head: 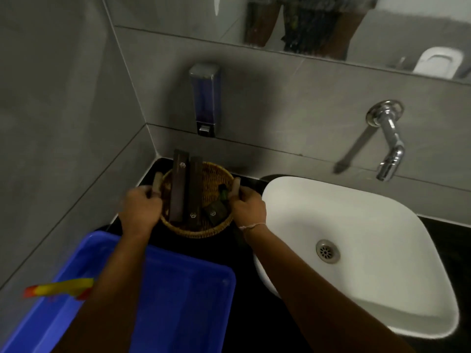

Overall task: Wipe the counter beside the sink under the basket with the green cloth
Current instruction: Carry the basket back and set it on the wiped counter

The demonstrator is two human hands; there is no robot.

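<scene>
A round wicker basket [216,180] stands in the back left corner of the black counter [244,289], left of the white sink [382,238]. Two long dark boxes and a small dark box lie in the basket. My left hand [141,208] grips the basket's left handle and my right hand [248,206] grips its right handle. Whether the basket rests on the counter or is lifted off it I cannot tell. No green cloth shows in this view.
A blue plastic tub [178,296] sits on the counter at the near left, with a yellow and red item [58,287] at its left rim. A soap dispenser [205,98] and a chrome tap [388,138] are mounted on the grey tiled wall.
</scene>
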